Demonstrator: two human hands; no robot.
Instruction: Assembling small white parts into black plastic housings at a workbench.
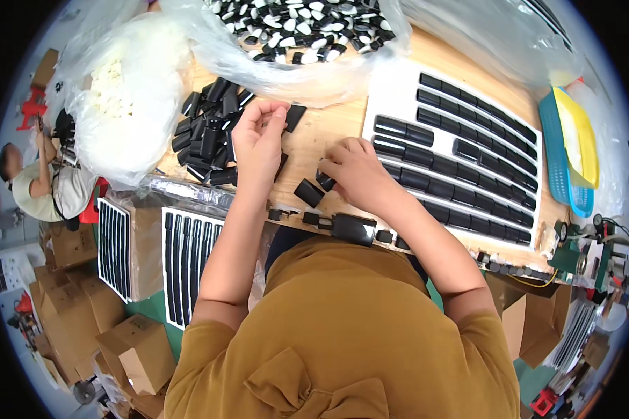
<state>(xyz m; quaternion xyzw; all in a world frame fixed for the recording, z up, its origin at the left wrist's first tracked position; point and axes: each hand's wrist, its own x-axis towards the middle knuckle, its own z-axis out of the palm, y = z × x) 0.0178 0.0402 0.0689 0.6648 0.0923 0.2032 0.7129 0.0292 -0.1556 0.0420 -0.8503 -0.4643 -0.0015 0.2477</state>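
Observation:
My left hand (260,140) is above the right side of a heap of black plastic pieces (208,133). Its thumb and forefinger are pinched together, and I cannot make out whether anything small is between them. A flat black piece (295,117) lies just beyond those fingertips. My right hand (356,171) has its fingers curled over a short black plastic piece (325,181) near the table's front edge, covering part of it. Another black piece (308,193) lies tilted beside it. To the right is a white tray (391,91) with rows of glossy black pieces.
A clear bag holds black and white parts (304,28) at the back. A bag of cream-coloured parts (115,91) sits at the left. Blue and yellow baskets (559,153) stand at the right. Cartons (136,349) are on the floor, and a person (45,181) sits far left.

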